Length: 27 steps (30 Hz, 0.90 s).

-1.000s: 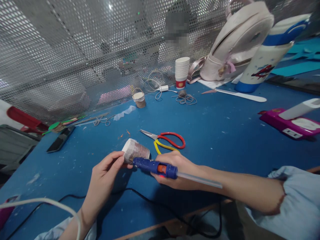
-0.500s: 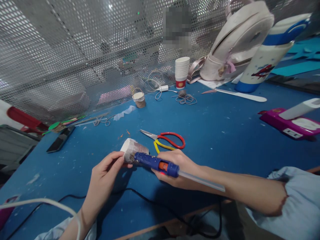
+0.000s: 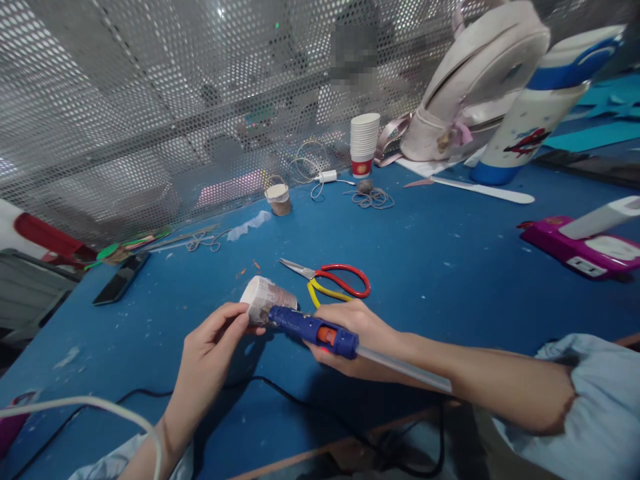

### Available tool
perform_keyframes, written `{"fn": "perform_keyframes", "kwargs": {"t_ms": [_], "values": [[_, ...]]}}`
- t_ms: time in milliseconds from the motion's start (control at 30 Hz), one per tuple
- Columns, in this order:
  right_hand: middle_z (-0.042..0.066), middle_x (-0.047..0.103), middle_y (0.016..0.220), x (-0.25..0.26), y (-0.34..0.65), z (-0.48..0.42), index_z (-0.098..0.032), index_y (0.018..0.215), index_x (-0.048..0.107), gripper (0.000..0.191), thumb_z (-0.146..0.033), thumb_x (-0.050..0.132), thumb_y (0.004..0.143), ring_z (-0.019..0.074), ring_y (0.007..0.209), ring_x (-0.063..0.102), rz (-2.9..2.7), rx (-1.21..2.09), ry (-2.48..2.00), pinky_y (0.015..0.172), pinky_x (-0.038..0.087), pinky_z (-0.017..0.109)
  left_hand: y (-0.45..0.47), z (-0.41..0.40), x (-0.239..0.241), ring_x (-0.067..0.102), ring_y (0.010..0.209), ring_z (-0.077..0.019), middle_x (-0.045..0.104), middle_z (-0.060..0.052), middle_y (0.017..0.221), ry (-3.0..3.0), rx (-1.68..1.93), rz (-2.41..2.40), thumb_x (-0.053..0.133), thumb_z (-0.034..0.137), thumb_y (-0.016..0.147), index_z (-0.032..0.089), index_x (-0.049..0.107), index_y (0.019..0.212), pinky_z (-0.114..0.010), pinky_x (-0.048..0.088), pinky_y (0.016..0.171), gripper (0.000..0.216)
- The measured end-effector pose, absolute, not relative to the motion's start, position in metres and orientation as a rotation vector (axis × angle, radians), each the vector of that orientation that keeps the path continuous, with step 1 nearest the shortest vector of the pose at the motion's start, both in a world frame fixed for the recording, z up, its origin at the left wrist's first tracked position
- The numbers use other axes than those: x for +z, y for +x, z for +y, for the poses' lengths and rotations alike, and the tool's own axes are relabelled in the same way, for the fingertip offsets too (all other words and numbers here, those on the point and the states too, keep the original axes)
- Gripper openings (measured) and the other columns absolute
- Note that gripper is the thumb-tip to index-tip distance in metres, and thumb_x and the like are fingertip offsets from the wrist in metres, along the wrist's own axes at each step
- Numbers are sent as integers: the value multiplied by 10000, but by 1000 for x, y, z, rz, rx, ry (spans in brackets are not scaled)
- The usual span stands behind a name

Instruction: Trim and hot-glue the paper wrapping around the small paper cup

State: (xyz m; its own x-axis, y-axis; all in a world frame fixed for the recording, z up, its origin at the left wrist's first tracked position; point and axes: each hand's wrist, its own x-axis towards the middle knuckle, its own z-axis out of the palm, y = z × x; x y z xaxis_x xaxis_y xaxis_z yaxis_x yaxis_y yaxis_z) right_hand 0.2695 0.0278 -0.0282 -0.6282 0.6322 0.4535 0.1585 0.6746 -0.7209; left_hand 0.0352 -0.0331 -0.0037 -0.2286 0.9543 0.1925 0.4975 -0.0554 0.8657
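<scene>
Left hand (image 3: 210,350), fingers curled, pinches the paper cup (image 3: 264,297), which is held on its side just above the blue table (image 3: 450,267). Brown cord covers the cup's right part and its white left end is bare, so the wrapping looks partly done. The glue gun (image 3: 313,328) has its nozzle at the cup wall. Scissors (image 3: 333,280) lie just behind. Right hand (image 3: 360,333) is closed around the gun's grip.

glue gun (image 3: 313,327): glossy blue plastic, clear stick behind
cup (image 3: 265,300): paper, wound in rough twine
table (image 3: 450,267): matt blue felt-like cloth, flecked
scissors (image 3: 330,279): metal blades, shiny plastic handles
screen (image 3: 125,120): perforated metal
</scene>
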Motion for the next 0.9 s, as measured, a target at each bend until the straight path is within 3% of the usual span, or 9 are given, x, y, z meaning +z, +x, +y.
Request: {"fn": "perform_keyframes", "kwargs": {"t_ms": [300,600,900], "values": [[-16,560,581,-48,262,29,-188,691,551,106,-257,598,756,95,484,455,-2136,762,-485,481,331,212,39,-34,1,712,668,-145,725,1,804,1589,1262,1748,663,417,824,207,723,877,-206,560,663,225],[21,601,641,-33,269,28,-167,735,587,126,-273,598,802,119,543,520,-2185,784,-621,550,406,231,38,-33,-2,729,738,-185,732,-35,881,1535,1230,1761,654,445,834,194,714,915,-245,568,701,271],[-9,567,597,-40,266,27,-188,693,532,123,-256,596,773,106,507,486,-2220,743,-502,502,351,219,39,-35,2,699,691,-156,717,-15,819,1576,1236,1754,656,436,829,199,719,870,-222,557,670,248]]}}
